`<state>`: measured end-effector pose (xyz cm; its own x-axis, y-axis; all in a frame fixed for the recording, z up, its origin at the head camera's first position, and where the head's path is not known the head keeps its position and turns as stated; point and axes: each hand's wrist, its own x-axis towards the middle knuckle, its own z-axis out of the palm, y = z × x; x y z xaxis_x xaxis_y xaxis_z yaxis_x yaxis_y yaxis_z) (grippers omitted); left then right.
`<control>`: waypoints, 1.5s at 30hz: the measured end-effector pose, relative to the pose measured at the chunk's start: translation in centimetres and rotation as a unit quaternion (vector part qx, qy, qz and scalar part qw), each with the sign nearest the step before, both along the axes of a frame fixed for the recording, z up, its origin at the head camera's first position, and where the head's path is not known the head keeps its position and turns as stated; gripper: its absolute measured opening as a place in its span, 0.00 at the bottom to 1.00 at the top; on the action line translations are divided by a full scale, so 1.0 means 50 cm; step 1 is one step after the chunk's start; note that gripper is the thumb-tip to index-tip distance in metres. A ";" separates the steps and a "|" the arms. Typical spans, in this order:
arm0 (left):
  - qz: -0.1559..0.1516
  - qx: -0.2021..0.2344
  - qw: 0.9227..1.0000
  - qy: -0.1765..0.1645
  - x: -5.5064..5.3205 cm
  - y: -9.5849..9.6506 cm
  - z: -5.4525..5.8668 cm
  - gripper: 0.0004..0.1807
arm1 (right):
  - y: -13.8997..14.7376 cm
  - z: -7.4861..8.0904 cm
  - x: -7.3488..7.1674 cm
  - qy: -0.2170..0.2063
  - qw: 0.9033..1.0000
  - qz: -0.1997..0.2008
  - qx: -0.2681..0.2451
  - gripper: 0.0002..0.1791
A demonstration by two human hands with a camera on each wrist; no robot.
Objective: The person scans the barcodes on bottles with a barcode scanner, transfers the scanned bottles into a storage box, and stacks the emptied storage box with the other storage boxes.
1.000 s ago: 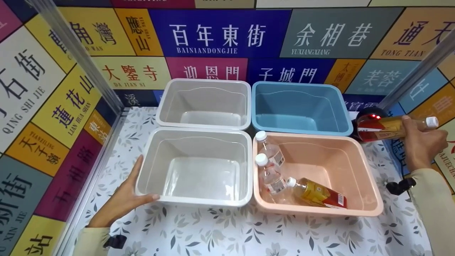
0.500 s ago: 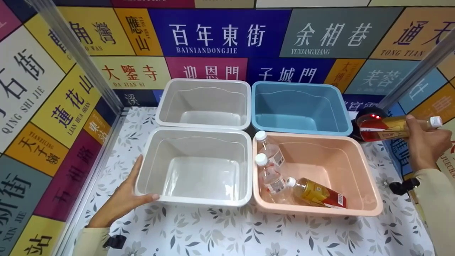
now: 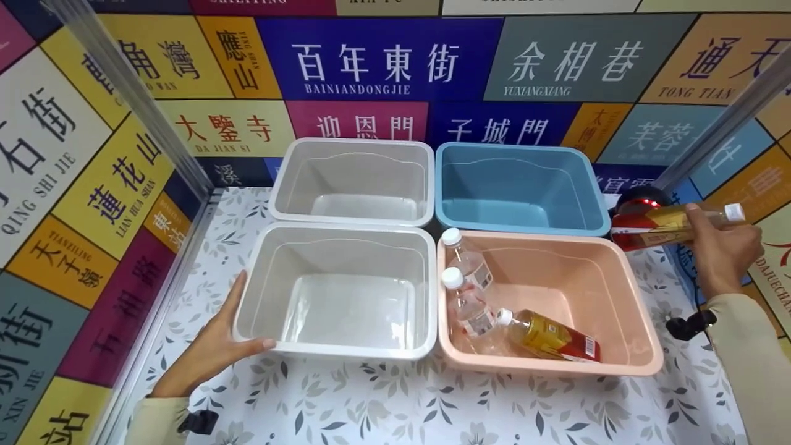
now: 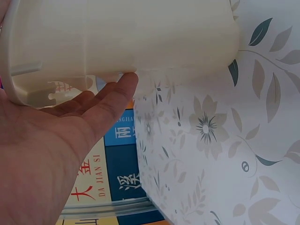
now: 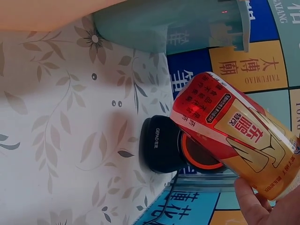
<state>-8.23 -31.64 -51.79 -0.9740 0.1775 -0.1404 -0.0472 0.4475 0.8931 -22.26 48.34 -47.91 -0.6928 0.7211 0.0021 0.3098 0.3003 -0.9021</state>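
Head view: at the right side of the bench [image 3: 401, 402], holds with the right grip [image 3: 724, 248] one drink bottle [image 3: 656, 227] with yellow and red label, closed around its upper part. Presents it tilted nearly flat in the air, white cap towards the right, base towards the left, directly before the black device [image 3: 641, 199] with small glowing red lights. With the left grip [image 3: 209, 343], touches the near left corner of the white tub [image 3: 352, 309], fingers extended along the outer side, thumb laid at the near rim, so in a spread and not closed posture. Just beside, to the right: the peach tub [image 3: 575, 266], containing three bottles. Namely, one clear bottle [image 3: 476, 267] and a second clear bottle [image 3: 476, 314], both with white caps and leaning at the left wall, and also one yellow and red bottle [image 3: 556, 340], lying near the front wall with cap towards the left. Behind, side by side: the grey tub [image 3: 357, 176] and the blue tub [image 3: 525, 179]. Further back: a wall [image 3: 380, 55] of coloured panels with Chinese characters. Left wrist view: fingers stretched along the pale outer side of the white tub. Right wrist view: red light falling on the label near the base of the held bottle, and partly behind it, the orange ring [image 5: 191, 154] of the device. Cannot tell whether touching or only very near.
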 end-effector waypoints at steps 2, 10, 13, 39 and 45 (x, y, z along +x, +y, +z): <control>0.001 -0.003 1.000 0.001 0.001 0.000 0.000 0.68 | -0.003 0.000 -0.003 -0.001 1.000 0.007 0.006 0.37; 0.000 0.006 1.000 -0.004 0.000 0.003 0.001 0.68 | -0.001 0.006 0.001 0.008 0.999 0.047 -0.025 0.29; 0.001 0.012 1.000 -0.003 -0.001 0.004 0.002 0.68 | -0.002 0.006 0.001 -0.003 0.998 0.049 -0.030 0.28; -0.001 0.020 1.000 -0.006 -0.001 0.004 0.002 0.67 | -0.013 0.021 -0.013 -0.032 0.996 0.017 0.076 0.25; 0.002 0.009 1.000 -0.005 -0.001 0.006 0.004 0.68 | -0.015 0.023 -0.007 -0.025 0.993 0.029 0.110 0.27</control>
